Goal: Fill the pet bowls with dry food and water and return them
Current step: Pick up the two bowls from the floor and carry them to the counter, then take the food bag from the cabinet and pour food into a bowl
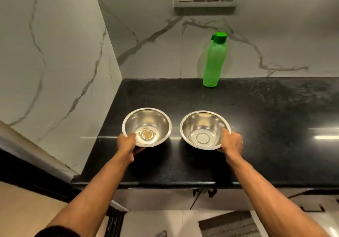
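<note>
Where black counter (pixel 256 126) meets marble wall (pixel 146 53), bowls (pixel 146 126) held.

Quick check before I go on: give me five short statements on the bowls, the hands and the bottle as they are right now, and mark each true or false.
1. Each hand holds one steel bowl by its rim. True: the left hand grips the left bowl, the right hand the right bowl.
2. The left bowl is full of dry food. False: only a few crumbs lie at its bottom.
3. The right bowl holds water. False: it looks empty and dry.
4. The green bottle stands upright with its cap on, at the back of the black counter. True.
5. The bottle stands between the two bowls. False: it is behind them, near the wall.
</note>
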